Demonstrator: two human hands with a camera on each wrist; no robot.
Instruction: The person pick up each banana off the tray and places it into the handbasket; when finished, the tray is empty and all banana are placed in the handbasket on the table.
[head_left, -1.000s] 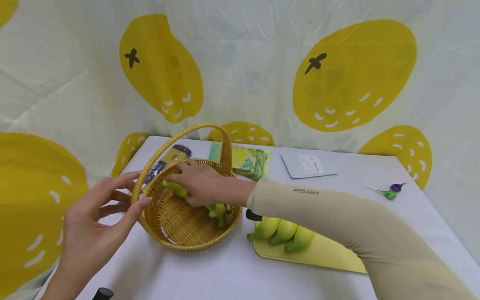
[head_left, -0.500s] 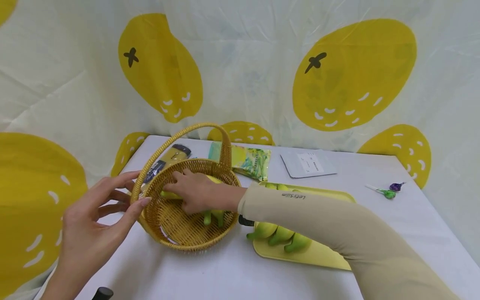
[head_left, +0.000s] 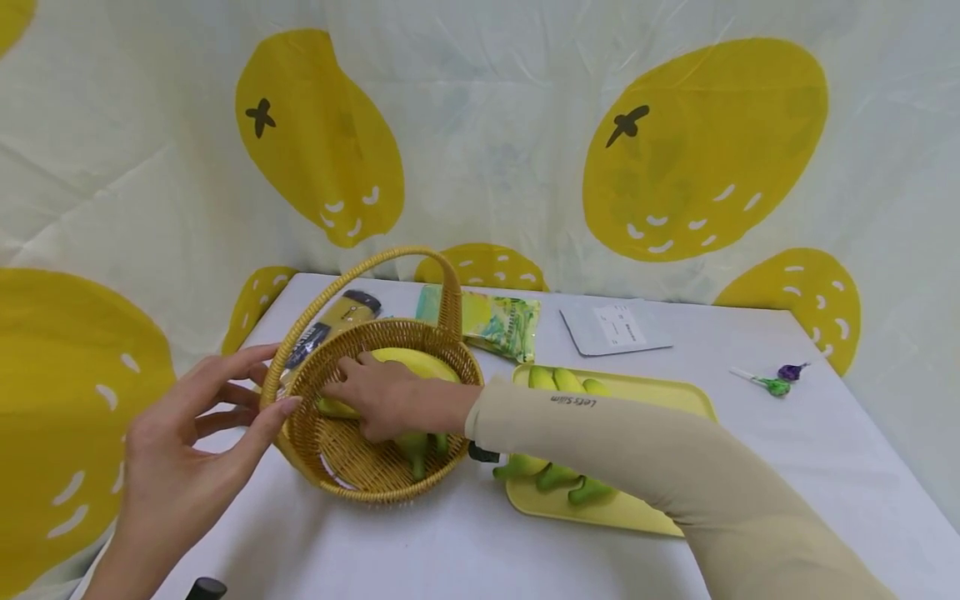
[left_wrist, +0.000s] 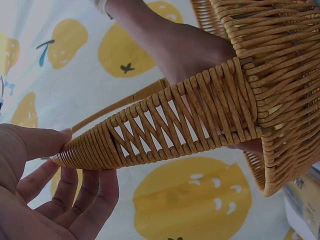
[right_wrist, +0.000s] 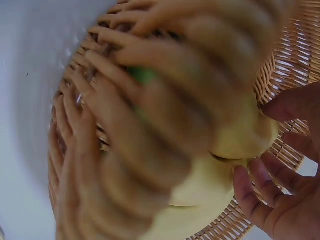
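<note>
Placement step, by the look of it. Head view: right hand [head_left: 382,398] lies inside the basket [head_left: 352,454], fingers draped over a bunch of bananas [head_left: 408,365] that sits on the basket floor toward the far wall. Grip looks loose but fingers curl round the fruit, so I'd call it grasping, not let go yet. Left hand [head_left: 202,433] steadies the basket from outside, thumb and fingertips pinching the handle [head_left: 315,304] where it meets the rim. Judgement: next move calls for loosening the fingers and lifting the hand straight up, w/ forearm kept low enough to pass under the handle arch. Room: basket's near side has bare surface [head_left: 420,550]; to its right, touching distance, a tray [head_left: 675,398] w/ more bananas [head_left: 558,475]; behind it a dark-and-yellow packet [head_left: 337,317] and a green packet [head_left: 498,321]. White pouch [head_left: 617,327] and lollipops [head_left: 780,382] well apart to the right. Basket stands near the surface's left edge, so little slack that way.

Left wrist view: fingers [left_wrist: 95,200] under the woven handle [left_wrist: 175,125], thumb on top – a pinch, firm enough.

Right wrist view: blurred, yellow fruit [right_wrist: 235,145] against the basket wall [right_wrist: 295,55]; fingertips [right_wrist: 250,195] wrap beneath it. Can't tell more.
</note>
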